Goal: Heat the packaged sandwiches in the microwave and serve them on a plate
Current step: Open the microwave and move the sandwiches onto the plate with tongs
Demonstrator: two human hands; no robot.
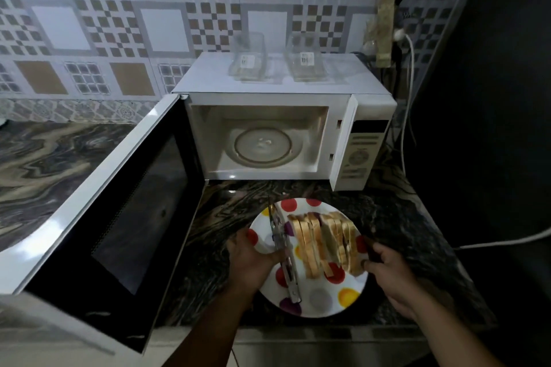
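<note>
A white plate [320, 302] with coloured dots sits low over the dark counter in front of the microwave. Two cut sandwiches [326, 243] stand side by side on it. Metal tongs [284, 259] lie along the plate's left part. My left hand [252, 262] grips the plate's left rim, thumb on the tongs. My right hand [387, 270] holds the plate's right rim. The white microwave [268, 89] stands behind with its door [119, 223] swung wide open to the left. Its glass turntable [264, 144] is bare. Two clear sandwich packages [247, 59] [304, 61] rest on its top, apparently empty.
The marbled counter [53, 164] runs off to the left. A white cable [507, 240] lies across the counter at the right, and a plug and cords [399, 36] hang on the tiled wall beside the microwave. A dark wall closes the right side.
</note>
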